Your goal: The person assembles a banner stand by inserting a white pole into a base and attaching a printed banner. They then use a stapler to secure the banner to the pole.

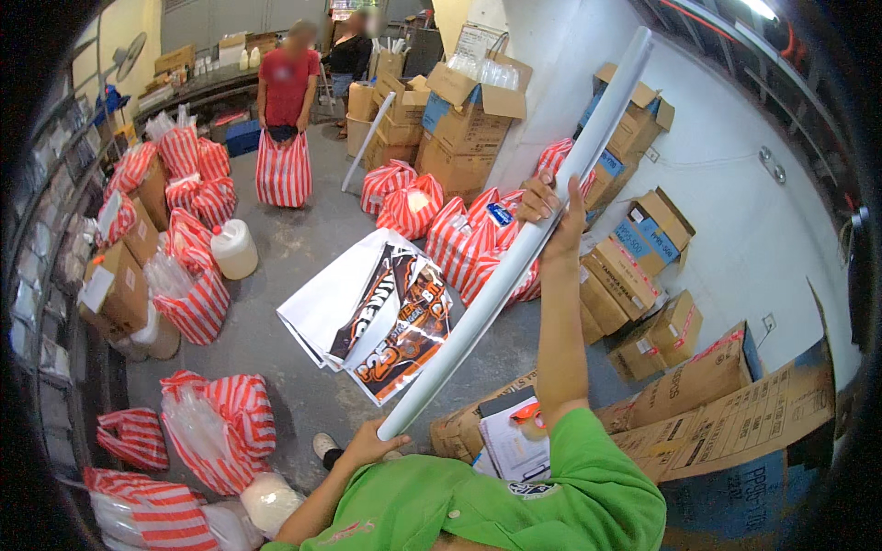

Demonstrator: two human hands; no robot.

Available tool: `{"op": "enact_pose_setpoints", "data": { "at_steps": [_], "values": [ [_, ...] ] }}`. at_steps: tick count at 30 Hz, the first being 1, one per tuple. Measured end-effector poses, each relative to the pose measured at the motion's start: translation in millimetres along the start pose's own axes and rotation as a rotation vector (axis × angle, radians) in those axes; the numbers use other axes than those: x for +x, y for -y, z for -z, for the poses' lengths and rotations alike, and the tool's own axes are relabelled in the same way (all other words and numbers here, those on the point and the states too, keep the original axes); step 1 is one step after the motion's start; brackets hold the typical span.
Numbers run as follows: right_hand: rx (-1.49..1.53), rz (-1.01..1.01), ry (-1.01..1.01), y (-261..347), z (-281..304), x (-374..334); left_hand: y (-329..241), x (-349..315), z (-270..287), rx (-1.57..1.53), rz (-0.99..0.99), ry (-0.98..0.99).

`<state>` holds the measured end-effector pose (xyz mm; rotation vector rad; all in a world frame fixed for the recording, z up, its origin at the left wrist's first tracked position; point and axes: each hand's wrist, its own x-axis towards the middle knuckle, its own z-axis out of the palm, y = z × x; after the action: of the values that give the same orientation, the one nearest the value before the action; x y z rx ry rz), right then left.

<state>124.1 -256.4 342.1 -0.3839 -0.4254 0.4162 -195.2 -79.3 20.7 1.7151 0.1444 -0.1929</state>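
A long white roll of sheet material [514, 271] slants across in front of me, its upper end to the far right. My right hand [555, 213] is closed round its upper part. At its lower end, close to my body, my left hand [369, 446] is closed on the roll; some fingers there are hidden. Beyond the roll, large printed banner sheets [413, 335] in orange, black and white lie on the floor, with a plain white sheet [308, 308] partly under them.
Red-and-white striped bags [197, 294] stand at left and near the middle. Cardboard boxes [473, 124] are stacked along the right wall. A white jug [234, 248] stands at left. A person in a red shirt [287, 87] holds a striped bag; another person [349, 57] is behind.
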Motion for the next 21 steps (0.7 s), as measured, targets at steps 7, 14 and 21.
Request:
{"op": "enact_pose_setpoints", "data": {
  "at_steps": [7,14,21],
  "values": [
    [0.072,-0.009,0.551,-1,9,6,71,-20,26,-0.969,0.110,0.019],
    [0.258,-0.077,0.523,-54,12,-9,76,-44,-11,-1.642,0.314,-0.425],
    [-0.133,-0.009,0.234,-106,-26,-40,89,-60,7,-1.658,0.385,-0.404]
  ]
}}
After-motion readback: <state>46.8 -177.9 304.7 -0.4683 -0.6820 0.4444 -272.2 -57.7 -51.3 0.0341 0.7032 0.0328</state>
